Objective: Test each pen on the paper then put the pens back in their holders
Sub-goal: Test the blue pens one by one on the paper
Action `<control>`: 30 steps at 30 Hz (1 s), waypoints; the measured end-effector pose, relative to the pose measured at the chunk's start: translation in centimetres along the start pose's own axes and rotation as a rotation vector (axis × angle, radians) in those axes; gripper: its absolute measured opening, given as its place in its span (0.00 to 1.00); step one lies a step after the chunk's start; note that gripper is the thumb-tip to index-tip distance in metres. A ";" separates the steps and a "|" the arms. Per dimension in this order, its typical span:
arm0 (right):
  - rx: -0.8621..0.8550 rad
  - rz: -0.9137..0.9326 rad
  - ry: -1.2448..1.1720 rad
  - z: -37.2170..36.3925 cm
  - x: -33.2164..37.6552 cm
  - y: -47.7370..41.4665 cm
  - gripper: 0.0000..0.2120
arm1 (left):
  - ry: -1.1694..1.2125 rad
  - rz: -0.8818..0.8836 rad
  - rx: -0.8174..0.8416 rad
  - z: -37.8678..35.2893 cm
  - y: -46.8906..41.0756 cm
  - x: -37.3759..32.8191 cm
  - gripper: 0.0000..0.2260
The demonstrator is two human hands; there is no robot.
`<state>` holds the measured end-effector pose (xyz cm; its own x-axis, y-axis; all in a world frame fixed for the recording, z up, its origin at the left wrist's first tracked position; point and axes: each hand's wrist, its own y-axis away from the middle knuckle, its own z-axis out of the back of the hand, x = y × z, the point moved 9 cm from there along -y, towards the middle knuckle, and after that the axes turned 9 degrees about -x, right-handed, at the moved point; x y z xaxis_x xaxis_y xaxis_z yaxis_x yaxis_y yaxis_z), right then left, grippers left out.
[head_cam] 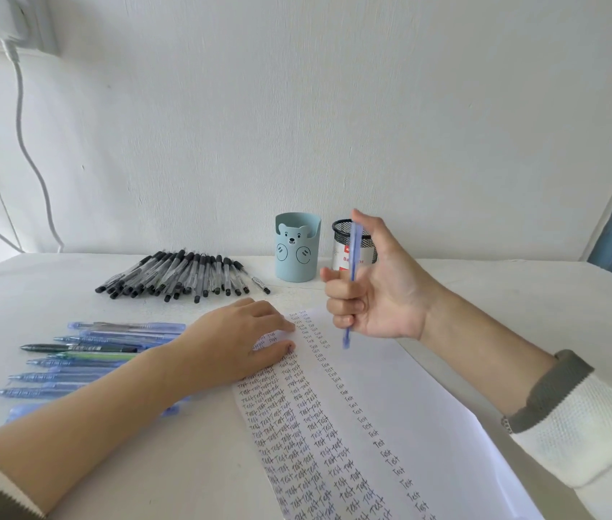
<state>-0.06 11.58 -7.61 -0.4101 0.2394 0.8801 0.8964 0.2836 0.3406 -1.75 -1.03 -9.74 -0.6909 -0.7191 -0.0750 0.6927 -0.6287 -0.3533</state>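
While the left hand (238,337) lies flat with fingers spread on the paper (390,407), pinning its upper left part, the right hand (373,283) is closed around a blue pen (353,283), held upright above the sheet with its tip down and clear of the surface. Columns of the word "Test" fill the left of the page; its right side is bare. A fan of black pens (184,273) lies near the wall, a row of blue pens (83,362) at the left. The bear cup (297,253) and mesh cup (345,243) show no pens. Testing looks under way; next, probably, the tip must drop to the end of a column.
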 end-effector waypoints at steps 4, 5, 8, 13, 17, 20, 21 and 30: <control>-0.031 0.047 0.010 -0.5 0.5 0.4 0.28 | 0.011 0.000 -0.009 0.1 0.0 0.0 0.36; -0.089 0.096 0.036 0.0 0.9 0.2 0.26 | 0.019 -0.003 -0.015 0.2 0.0 0.0 0.37; -0.431 0.358 0.206 4.2 3.3 -0.9 0.13 | 0.018 0.002 -0.005 0.1 0.0 0.0 0.36; -1.075 0.766 0.766 13.6 7.5 1.0 0.13 | 0.008 -0.001 -0.008 0.1 0.1 0.0 0.33; -1.277 0.668 1.008 21.3 7.0 1.3 0.17 | -0.003 -0.004 -0.007 -0.1 0.0 0.2 0.32; -1.303 0.624 1.113 23.5 6.8 0.5 0.15 | -0.004 -0.005 -0.005 0.0 0.0 0.2 0.31; -1.297 0.617 1.127 23.4 6.8 0.3 0.15 | -0.002 -0.007 -0.005 0.0 0.0 0.1 0.31; -1.189 0.804 1.197 18.4 7.1 0.7 0.13 | -0.007 -0.010 0.006 0.3 0.1 -0.2 0.33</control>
<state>-5.49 30.60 -7.23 -0.0359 -0.8752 0.4824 0.6394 -0.3911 -0.6620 -1.43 -1.03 -9.49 -0.6962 -0.7148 -0.0654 0.6873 -0.6375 -0.3482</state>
